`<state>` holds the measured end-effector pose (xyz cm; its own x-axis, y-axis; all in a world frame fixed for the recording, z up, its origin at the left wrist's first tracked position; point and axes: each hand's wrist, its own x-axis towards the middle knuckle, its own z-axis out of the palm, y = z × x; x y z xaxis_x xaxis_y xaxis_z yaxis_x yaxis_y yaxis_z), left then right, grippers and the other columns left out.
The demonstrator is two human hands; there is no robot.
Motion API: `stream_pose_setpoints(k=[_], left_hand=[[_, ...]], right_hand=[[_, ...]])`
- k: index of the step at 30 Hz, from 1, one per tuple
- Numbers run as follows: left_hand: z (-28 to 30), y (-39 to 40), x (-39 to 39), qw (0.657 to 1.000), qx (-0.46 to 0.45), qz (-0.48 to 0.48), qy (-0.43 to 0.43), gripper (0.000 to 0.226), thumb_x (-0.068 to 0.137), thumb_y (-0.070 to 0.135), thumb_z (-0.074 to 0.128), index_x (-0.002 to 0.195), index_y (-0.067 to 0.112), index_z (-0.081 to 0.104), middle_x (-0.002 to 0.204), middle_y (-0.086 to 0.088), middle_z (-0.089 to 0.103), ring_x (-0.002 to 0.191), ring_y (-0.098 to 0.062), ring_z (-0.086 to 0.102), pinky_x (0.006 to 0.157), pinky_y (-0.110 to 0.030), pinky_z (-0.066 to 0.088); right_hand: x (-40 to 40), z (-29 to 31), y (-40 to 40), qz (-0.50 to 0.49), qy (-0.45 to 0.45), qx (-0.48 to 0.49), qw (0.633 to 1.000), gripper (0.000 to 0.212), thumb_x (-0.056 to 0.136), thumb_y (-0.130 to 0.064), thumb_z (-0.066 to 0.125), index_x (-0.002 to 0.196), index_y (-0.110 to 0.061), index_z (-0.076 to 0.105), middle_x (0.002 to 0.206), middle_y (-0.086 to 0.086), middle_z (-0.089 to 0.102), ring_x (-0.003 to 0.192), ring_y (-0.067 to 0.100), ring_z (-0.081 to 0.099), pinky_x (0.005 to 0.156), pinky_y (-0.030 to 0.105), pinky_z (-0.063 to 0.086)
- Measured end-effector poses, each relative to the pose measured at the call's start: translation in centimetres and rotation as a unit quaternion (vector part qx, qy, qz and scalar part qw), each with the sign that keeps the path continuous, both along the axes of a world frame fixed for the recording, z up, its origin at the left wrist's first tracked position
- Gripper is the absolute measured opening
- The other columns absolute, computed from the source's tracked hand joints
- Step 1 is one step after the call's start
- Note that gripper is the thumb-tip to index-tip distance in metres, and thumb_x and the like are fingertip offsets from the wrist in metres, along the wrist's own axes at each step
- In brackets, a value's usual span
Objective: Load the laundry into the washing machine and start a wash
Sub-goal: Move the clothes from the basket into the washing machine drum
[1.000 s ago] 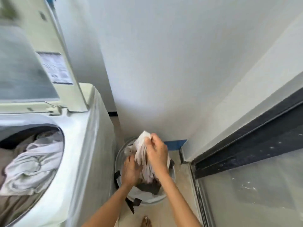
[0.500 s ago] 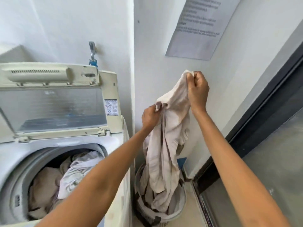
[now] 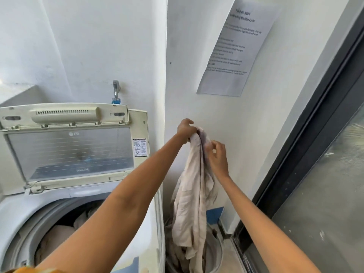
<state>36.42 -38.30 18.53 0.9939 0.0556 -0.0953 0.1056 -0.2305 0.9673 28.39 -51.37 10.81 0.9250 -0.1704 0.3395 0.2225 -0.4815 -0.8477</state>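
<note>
A pale beige garment (image 3: 194, 196) hangs in the air over the laundry basket (image 3: 213, 253) on the floor. My left hand (image 3: 185, 129) grips its top edge. Just below and to the right, my right hand (image 3: 217, 156) pinches the cloth with curled fingers. The top-loading washing machine (image 3: 13, 215) stands at the left with its lid (image 3: 69, 152) raised. Light-coloured clothes (image 3: 59, 233) lie in its drum, partly hidden by my left forearm.
A wall corner (image 3: 164, 75) runs down between the machine and the basket. A printed paper notice (image 3: 236, 46) is stuck on the right wall. A tap (image 3: 116, 91) sits behind the machine. A dark-framed glass door (image 3: 325, 174) closes off the right side.
The garment was pulled up out of the basket. My left hand rose to take the top edge, while my right hand dropped from the top to a lower pinch.
</note>
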Motion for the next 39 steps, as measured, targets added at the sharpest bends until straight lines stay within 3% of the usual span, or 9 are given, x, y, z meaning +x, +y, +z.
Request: stream_pose_setpoints(k=[3, 7, 14, 21, 25, 29, 31, 37, 39], left_hand=[[1.4, -0.9, 0.2, 0.995, -0.083, 0.051, -0.031, 0.035, 0.087, 0.009, 0.055, 0.122, 0.012, 0.052, 0.124, -0.016, 0.056, 0.112, -0.030, 0.057, 0.089, -0.040, 0.053], [4.0, -0.5, 0.8, 0.985, -0.132, 0.084, -0.071, 0.034, 0.084, 0.005, 0.052, 0.117, 0.013, 0.054, 0.118, -0.010, 0.058, 0.107, -0.025, 0.058, 0.092, -0.037, 0.052], [4.6, 5.2, 1.0, 0.999, -0.050, 0.002, -0.018, 0.029, 0.086, -0.008, 0.053, 0.063, 0.011, 0.056, 0.041, 0.004, 0.057, 0.050, -0.014, 0.056, 0.045, -0.022, 0.049], [6.3, 6.7, -1.9, 0.970, 0.060, -0.236, 0.010, 0.030, 0.088, -0.008, 0.041, 0.099, 0.015, 0.058, 0.078, -0.004, 0.067, 0.061, -0.016, 0.067, 0.063, -0.032, 0.055], [9.4, 7.3, -2.2, 0.952, 0.182, -0.232, -0.082, 0.030, 0.085, -0.006, 0.048, 0.107, 0.013, 0.054, 0.085, -0.009, 0.063, 0.060, -0.022, 0.059, 0.059, -0.032, 0.053], [11.0, 7.6, -2.1, 0.956, -0.070, -0.083, -0.273, 0.028, 0.092, 0.016, 0.057, 0.119, 0.015, 0.048, 0.082, -0.006, 0.055, 0.058, -0.014, 0.051, 0.053, -0.028, 0.050], [11.0, 6.9, -2.1, 0.944, -0.107, -0.053, -0.307, 0.031, 0.088, 0.031, 0.065, 0.109, 0.016, 0.047, 0.074, -0.001, 0.057, 0.055, -0.011, 0.052, 0.052, -0.026, 0.047], [7.0, 4.2, -0.6, 0.961, 0.122, -0.056, -0.243, 0.039, 0.078, 0.044, 0.073, 0.094, 0.014, 0.053, 0.092, -0.002, 0.060, 0.085, -0.017, 0.055, 0.075, -0.033, 0.043], [6.5, 4.3, -0.2, 0.952, 0.198, -0.067, -0.223, 0.037, 0.080, 0.041, 0.072, 0.065, 0.017, 0.048, 0.068, -0.001, 0.053, 0.071, -0.018, 0.049, 0.063, -0.031, 0.035]], right_hand=[[-2.1, -2.5, 0.6, -0.044, 0.030, -0.060, 0.997, 0.062, 0.072, -0.074, 0.055, 0.113, -0.028, 0.047, 0.109, -0.011, 0.049, 0.098, 0.011, 0.054, 0.072, 0.025, 0.047], [-3.1, -6.6, 0.5, -0.082, 0.234, -0.187, 0.951, 0.057, 0.085, -0.060, 0.054, 0.110, -0.008, 0.058, 0.112, 0.011, 0.064, 0.103, 0.030, 0.060, 0.082, 0.038, 0.050], [0.4, 4.2, -2.2, -0.154, 0.042, -0.112, 0.981, 0.020, 0.090, -0.011, 0.050, 0.096, -0.002, 0.066, 0.102, 0.025, 0.067, 0.097, 0.041, 0.062, 0.070, 0.036, 0.041], [3.8, 19.9, 1.6, -0.150, -0.142, -0.029, 0.978, 0.018, 0.086, -0.003, 0.046, 0.072, -0.004, 0.058, 0.079, 0.019, 0.063, 0.074, 0.026, 0.054, 0.063, 0.037, 0.037], [4.5, 25.6, 2.4, -0.173, -0.217, 0.062, 0.959, 0.020, 0.087, -0.004, 0.044, 0.071, -0.011, 0.054, 0.074, 0.007, 0.056, 0.072, 0.017, 0.049, 0.060, 0.028, 0.031], [5.5, 28.3, 3.4, -0.143, -0.214, 0.113, 0.960, 0.020, 0.085, -0.002, 0.042, 0.073, -0.010, 0.056, 0.076, 0.006, 0.059, 0.074, 0.022, 0.056, 0.066, 0.037, 0.047], [6.1, 28.2, 4.2, -0.112, -0.176, 0.126, 0.970, 0.020, 0.084, 0.000, 0.042, 0.083, -0.005, 0.061, 0.086, 0.009, 0.064, 0.084, 0.027, 0.063, 0.076, 0.045, 0.055], [7.4, 24.1, 4.9, -0.079, -0.094, 0.213, 0.969, 0.013, 0.085, 0.003, 0.043, 0.083, -0.009, 0.047, 0.099, 0.018, 0.062, 0.081, 0.030, 0.066, 0.067, 0.042, 0.060], [7.8, 22.8, 4.0, -0.080, -0.063, 0.196, 0.975, 0.011, 0.086, 0.002, 0.045, 0.088, -0.008, 0.047, 0.104, 0.018, 0.060, 0.087, 0.032, 0.066, 0.070, 0.043, 0.059]])
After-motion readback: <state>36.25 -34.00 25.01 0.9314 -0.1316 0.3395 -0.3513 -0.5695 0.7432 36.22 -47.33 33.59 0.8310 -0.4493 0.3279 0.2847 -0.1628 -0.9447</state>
